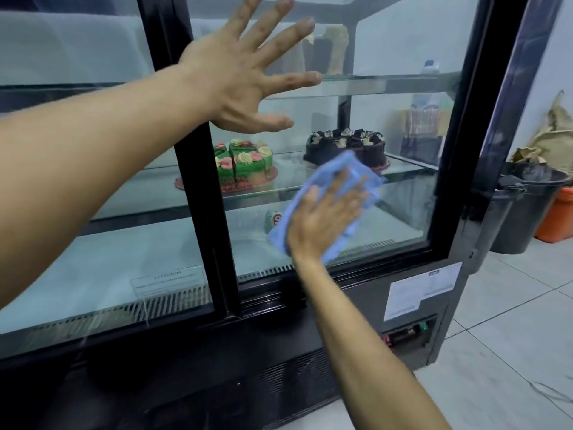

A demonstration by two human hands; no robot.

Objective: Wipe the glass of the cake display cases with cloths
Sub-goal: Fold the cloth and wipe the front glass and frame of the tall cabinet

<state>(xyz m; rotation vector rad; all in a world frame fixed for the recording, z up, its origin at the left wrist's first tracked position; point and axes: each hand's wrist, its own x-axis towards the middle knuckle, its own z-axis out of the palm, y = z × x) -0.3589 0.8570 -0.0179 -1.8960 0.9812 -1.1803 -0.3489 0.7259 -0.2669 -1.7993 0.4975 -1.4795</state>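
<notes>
A black-framed cake display case [474, 125] with two sliding glass doors fills the view. My right hand [325, 218] presses a light blue cloth [356, 172] flat against the right door's glass [403, 197], low down, with fingers straight. My left hand [242, 69] lies open with fingers spread against the upper glass, beside the black centre post [198, 187]. Behind the glass, a green cake with pink and cream rosettes [245, 166] and a dark chocolate cake [347, 144] sit on the middle glass shelf.
Dark buckets [527, 209] and an orange bucket [558, 215] stand on the pale tiled floor [511, 336] to the right of the case, with crumpled brown paper [548, 141] above them. A white label [421, 290] is stuck on the case's lower black panel.
</notes>
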